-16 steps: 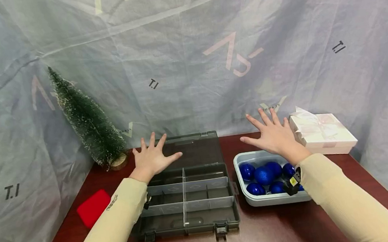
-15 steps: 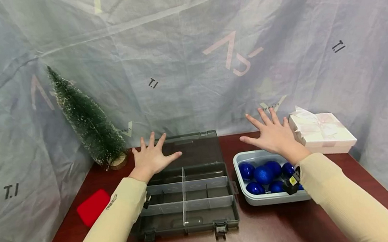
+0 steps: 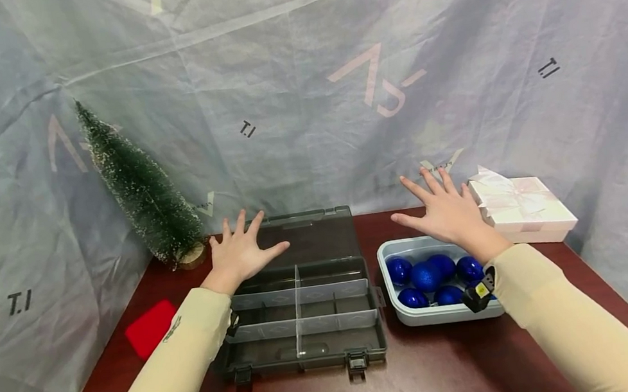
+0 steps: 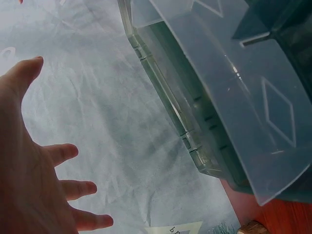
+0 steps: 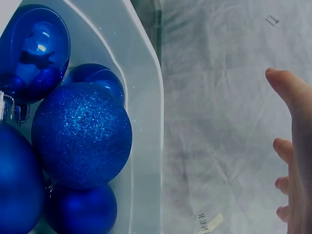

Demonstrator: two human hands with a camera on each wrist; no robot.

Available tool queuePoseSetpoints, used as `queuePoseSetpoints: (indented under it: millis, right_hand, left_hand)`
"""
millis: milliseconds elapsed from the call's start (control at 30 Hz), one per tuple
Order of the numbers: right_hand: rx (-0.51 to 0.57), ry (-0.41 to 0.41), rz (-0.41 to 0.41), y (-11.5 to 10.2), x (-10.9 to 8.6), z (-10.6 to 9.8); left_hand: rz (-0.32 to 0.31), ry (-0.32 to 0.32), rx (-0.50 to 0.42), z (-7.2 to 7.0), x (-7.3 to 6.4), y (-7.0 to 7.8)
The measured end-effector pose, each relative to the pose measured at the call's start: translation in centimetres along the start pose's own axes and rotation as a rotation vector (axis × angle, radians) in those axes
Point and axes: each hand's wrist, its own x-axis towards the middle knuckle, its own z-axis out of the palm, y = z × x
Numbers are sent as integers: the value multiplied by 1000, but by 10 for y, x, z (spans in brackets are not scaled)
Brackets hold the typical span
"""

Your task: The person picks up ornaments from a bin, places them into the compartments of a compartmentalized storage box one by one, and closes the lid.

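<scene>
Fingers spread wide, my left hand (image 3: 237, 254) hovers above the back left of a grey see-through compartment box (image 3: 339, 342), holding nothing. The box lies with its lid (image 3: 319, 237) swung back; its dividers (image 4: 253, 97) fill the left wrist view. My right hand (image 3: 448, 214), also spread and holding nothing, hangs over the far side of a pale blue tub (image 3: 450, 315). Several blue Christmas baubles lie in that tub, among them a glittery bauble (image 5: 82, 136) and a shiny bauble (image 5: 36, 51). My right wrist hides part of the tub's right end.
A small frosted Christmas tree (image 3: 141, 186) with a wooden base stands at the back left. Near the left table edge lies a red object (image 3: 151, 328). A white gift box (image 3: 525, 207) with a bow sits at the back right, and a grey cloth (image 3: 304, 106) hangs behind the table.
The scene has shifted slightly upward in the head view. My left hand has drifted a little left and my right hand a little right, both still spread.
</scene>
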Motion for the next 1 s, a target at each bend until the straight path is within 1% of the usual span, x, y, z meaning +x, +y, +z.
queuePoseSetpoints:
  millis: [167, 267, 333, 400, 500, 600, 733, 867, 1000]
  right_hand:
    - [-7, 26, -19, -1, -2, -3]
    - [9, 49, -35, -2, -5, -5]
    - [32, 65, -46, -3, -8, -6]
    - [72, 89, -59, -5, -12, -8]
    - [162, 124, -89, -7, -20, -12]
    - [265, 144, -119, -6, -30, -12]
    - [395, 142, -143, -4, -44, -8]
    - [538, 115, -159, -4, -56, -2]
    - [660, 65, -180, -6, -65, 7]
  left_hand:
    - [13, -4, -8, -2, -2, -2]
    - [45, 37, -43, -3, -7, -5]
    - [72, 83, -89, -5, -14, -10]
    - [97, 124, -155, -8, -24, -16]
    - [115, 151, -276, -10, -42, -27]
    - [123, 144, -393, -7, -60, -41]
    - [121, 131, -547, 0, -82, -59]
    - [67, 96, -680, 11, -102, -74]
    - [11, 54, -766, 23, -117, -86]
